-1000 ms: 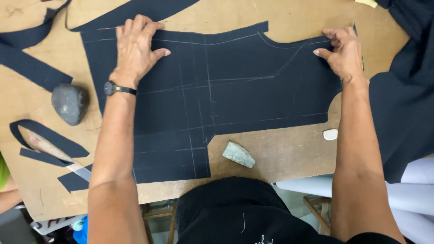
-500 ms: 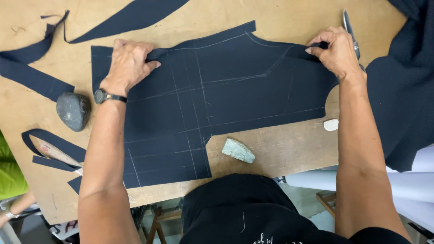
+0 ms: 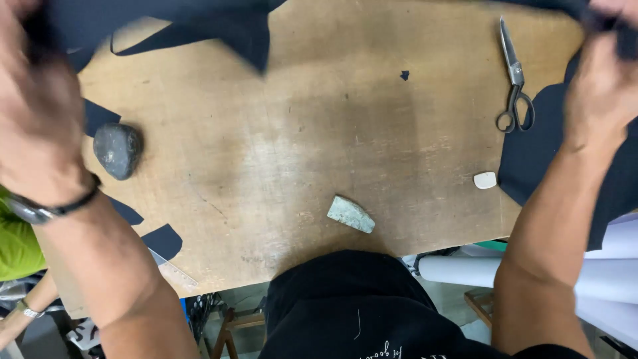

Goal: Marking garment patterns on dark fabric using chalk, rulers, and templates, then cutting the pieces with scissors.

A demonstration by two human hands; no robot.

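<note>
Both my hands are raised close to the camera and blurred. My left hand (image 3: 36,113), with a dark watch on the wrist, grips one end of a cut piece of dark navy fabric (image 3: 219,20) at the top left. My right hand (image 3: 601,80) pinches the other end at the top right corner. The fabric hangs lifted off the wooden table (image 3: 319,139) and only its lower edge shows along the top of the view.
On the table lie a grey stone (image 3: 117,149), a pale green stone (image 3: 350,214), scissors (image 3: 515,80), white chalk (image 3: 485,179), more dark fabric (image 3: 551,153) at right and dark scraps (image 3: 161,240) at left. Another person's green sleeve (image 3: 16,249) shows bottom left.
The marked fabric piece that lay flat under both hands has been lifted off the table toward the camera. The bare tabletop, the scissors and a small scrap now show.
</note>
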